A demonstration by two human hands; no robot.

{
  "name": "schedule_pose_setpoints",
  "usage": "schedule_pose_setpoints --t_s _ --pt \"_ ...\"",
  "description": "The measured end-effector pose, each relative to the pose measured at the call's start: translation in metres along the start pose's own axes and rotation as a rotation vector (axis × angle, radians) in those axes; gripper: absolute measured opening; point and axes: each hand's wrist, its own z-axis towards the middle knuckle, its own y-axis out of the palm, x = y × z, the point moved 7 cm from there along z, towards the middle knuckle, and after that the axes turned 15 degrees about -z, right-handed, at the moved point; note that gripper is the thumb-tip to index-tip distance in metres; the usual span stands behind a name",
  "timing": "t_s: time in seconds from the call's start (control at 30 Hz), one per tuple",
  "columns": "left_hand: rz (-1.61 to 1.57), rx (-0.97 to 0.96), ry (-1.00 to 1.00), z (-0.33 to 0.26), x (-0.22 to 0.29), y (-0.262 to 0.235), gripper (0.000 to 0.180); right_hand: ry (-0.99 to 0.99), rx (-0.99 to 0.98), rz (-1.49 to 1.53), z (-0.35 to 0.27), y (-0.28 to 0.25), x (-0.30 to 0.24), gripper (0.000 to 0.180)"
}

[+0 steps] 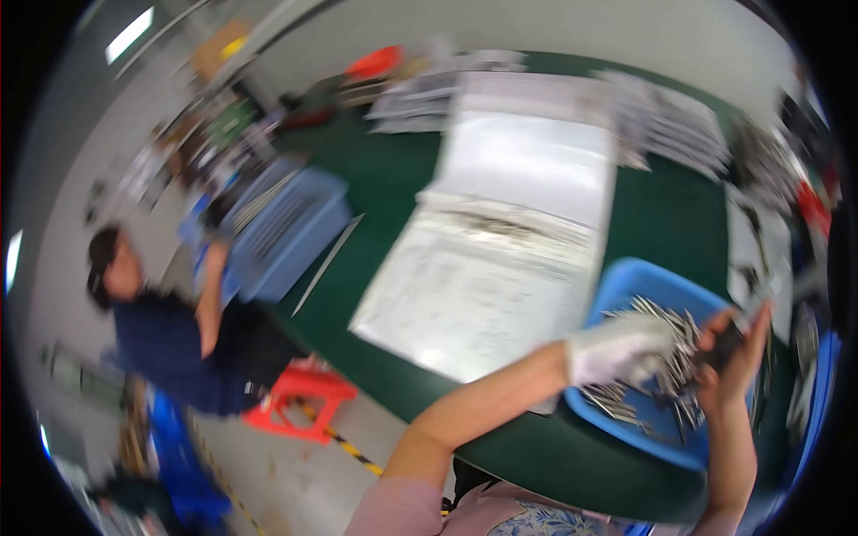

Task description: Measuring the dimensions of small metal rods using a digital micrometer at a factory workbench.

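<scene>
My left hand (pixel 624 347), in a white glove, reaches over the blue plastic basin (pixel 609 427). Its fingers curl down among the slim metal pieces (pixel 657 314); what they grip is blurred. At the basin's right edge my bare right hand (pixel 738 362) is closed around a dark handheld tool (pixel 720 347), whose kind does not show. A pale, narrow part (pixel 758 299) sticks up by the fingertips. Many metal pieces lie loose in a jumbled heap inside the basin.
White sheets (pixel 474 299) cover the middle of the green table (pixel 384 170). Stacked packs (pixel 666 129) line its back. Leftward, a blue crate (pixel 308 228) holds long rods, with a single rod (pixel 328 265) beside it. Another person (pixel 174 330) sits on a red stool (pixel 308 402).
</scene>
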Motion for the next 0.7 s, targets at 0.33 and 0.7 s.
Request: schedule_pose_setpoints --t_s 0.33,0.7 --pt "0.007 0.231 0.481 0.007 0.030 -0.016 0.018 -0.166 0.075 -0.065 0.017 -0.024 -0.021 0.041" --pt "2.047 0.568 0.446 0.028 0.023 0.008 0.011 -0.203 0.010 0.014 0.037 -0.052 -0.018 0.037"
